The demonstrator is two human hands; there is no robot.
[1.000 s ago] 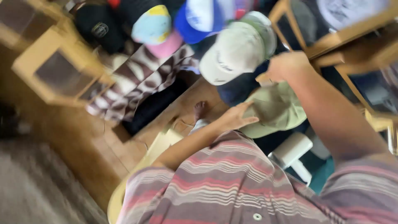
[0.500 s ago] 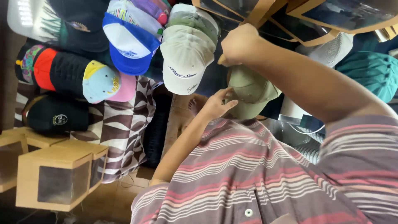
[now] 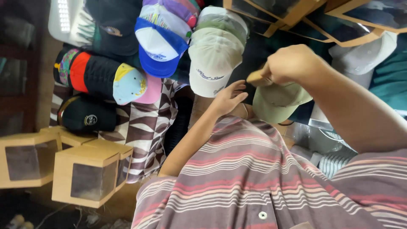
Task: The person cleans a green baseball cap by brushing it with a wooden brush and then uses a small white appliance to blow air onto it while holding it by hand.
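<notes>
- Head camera view: the right hand [image 3: 290, 63] is closed in a fist around a small tan wooden piece [image 3: 257, 78], just above the pale green cap [image 3: 277, 101].
- The left hand [image 3: 227, 98] is half open with fingers spread; its fingertips reach toward the green cap, but I cannot tell if they touch it.
- A cream cap [image 3: 214, 63] hangs just beside the left hand, next to a blue and white cap [image 3: 161, 42].
- Cardboard boxes with windows [image 3: 87, 174] stand at the lower left, on a brown patterned cloth [image 3: 144, 123].
</notes>
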